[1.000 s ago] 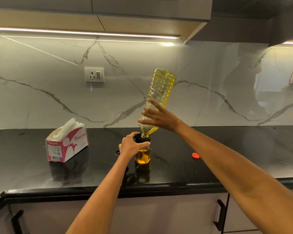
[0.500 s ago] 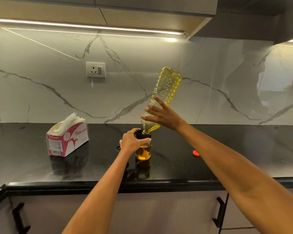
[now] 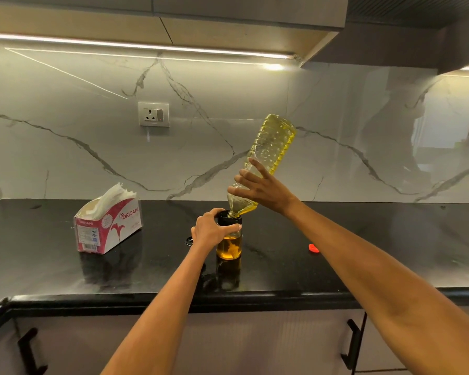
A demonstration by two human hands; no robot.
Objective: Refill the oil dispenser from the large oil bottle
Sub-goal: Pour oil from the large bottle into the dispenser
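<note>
I am in the middle of the pour. The oil dispenser (image 3: 229,239) stands on the black counter (image 3: 363,239), set back from the counter's front edge, and I take it as my landmark. My left hand (image 3: 211,230) is wrapped around its upper part just under the black collar, fingers and thumb curled round the glass, steadying it. The large oil bottle (image 3: 271,150) is tipped nearly upside down above and to the right of the dispenser, its mouth set into the dispenser's opening. My right hand (image 3: 257,189) holds the bottle near the shoulder, fingers spread wide along its near side; the thumb is hidden behind the bottle, so I judge a grip but cannot see how firm it is.

The dispenser looks roughly half full of amber oil. I judge the next move calls for watching the level climb, then rolling the bottle upright smoothly without lifting its mouth off-centre, so no oil runs down the glass.

For room: a tissue box (image 3: 109,226) sits well to the left of the dispenser, and a small red cap (image 3: 313,248) lies to its right on the counter. A dark ring-like object (image 3: 188,240), likely the dispenser's lid part, lies just left of it, partly behind my wrist. Between the dispenser and the red cap there is bare counter, which I judge would take the bottle. The marble backsplash (image 3: 65,158) stands well behind.
</note>
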